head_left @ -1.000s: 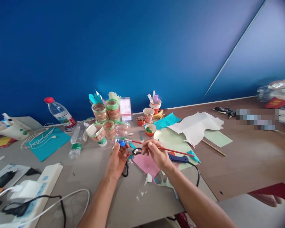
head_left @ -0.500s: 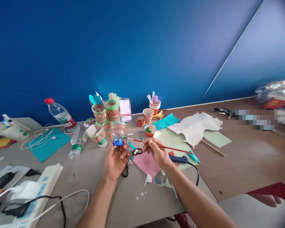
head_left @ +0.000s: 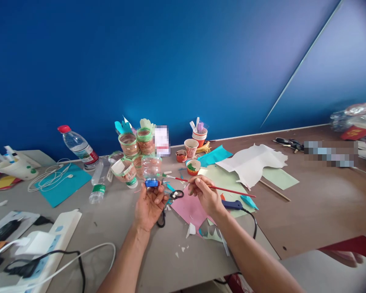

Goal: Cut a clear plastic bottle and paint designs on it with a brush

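Observation:
My left hand (head_left: 149, 205) holds up a cut clear plastic bottle top (head_left: 151, 167) by its blue cap (head_left: 151, 183), cap downward. My right hand (head_left: 205, 195) pinches a red-handled paintbrush (head_left: 213, 186), whose green-tipped bristles sit just right of the bottle piece, close to its neck. A small paper cup with green paint (head_left: 193, 167) stands just behind the brush. Black scissors (head_left: 170, 199) lie on the table between my hands, beside a pink paper sheet (head_left: 187, 208).
Several taped bottle cups (head_left: 137, 146) cluster behind. A water bottle (head_left: 77, 146) with a red cap leans at the left, near earphones (head_left: 49, 179) on teal paper. A power strip (head_left: 45, 248) with cables lies at the near left. White paper (head_left: 253, 160) lies right.
My left hand raised the bottle piece slightly and turned it more upright. My right hand shifted a little right, drawing the brush tip slightly away from the bottle's neck.

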Tool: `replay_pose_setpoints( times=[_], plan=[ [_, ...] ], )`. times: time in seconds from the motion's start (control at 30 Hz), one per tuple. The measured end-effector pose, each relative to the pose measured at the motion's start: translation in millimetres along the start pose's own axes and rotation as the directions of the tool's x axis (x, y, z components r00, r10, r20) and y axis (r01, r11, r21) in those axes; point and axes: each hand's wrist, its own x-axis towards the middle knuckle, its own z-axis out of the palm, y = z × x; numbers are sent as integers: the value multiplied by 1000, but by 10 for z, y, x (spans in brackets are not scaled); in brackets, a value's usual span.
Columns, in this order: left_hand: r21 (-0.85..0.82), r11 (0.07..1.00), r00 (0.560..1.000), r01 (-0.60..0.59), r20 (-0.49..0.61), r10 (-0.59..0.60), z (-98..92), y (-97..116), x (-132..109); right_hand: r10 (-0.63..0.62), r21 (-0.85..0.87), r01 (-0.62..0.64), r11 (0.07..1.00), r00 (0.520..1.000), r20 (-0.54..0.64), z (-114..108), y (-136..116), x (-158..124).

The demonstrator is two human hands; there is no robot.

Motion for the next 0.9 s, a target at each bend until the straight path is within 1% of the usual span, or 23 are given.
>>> replay_pose_setpoints(
  times=[0.17, 0.4, 0.53, 0.67, 0.8, 0.9],
  plan=[
    [70, 996, 998, -55, -31, 58, 18, -21, 2, -28, -59, 27, 998, 999, -17, 29, 31, 1],
    [161, 987, 998, -27, -51, 35, 60, -61, 1, -10, -31, 10, 999, 1000, 1, 61, 41, -11],
    [175, 984, 998, -34, -50, 43, 33, -67, 16, -1, 14, 1, 1000, 1000, -18, 52, 12, -12],
    [205, 978, 996, -43, -66, 58, 2, -74, 39, 7, 27, -7, 1000, 1000, -12, 35, 20, -16],
    [251, 964, 986, -83, -119, 116, -21, -106, 69, -2, 15, 2, 1000, 1000, 10, 13, 63, -22],
    [330, 935, 972, -131, -144, 187, -40, -142, 91, -24, -6, 24, 1000, 999, 23, 14, 77, -29]
  ],
)
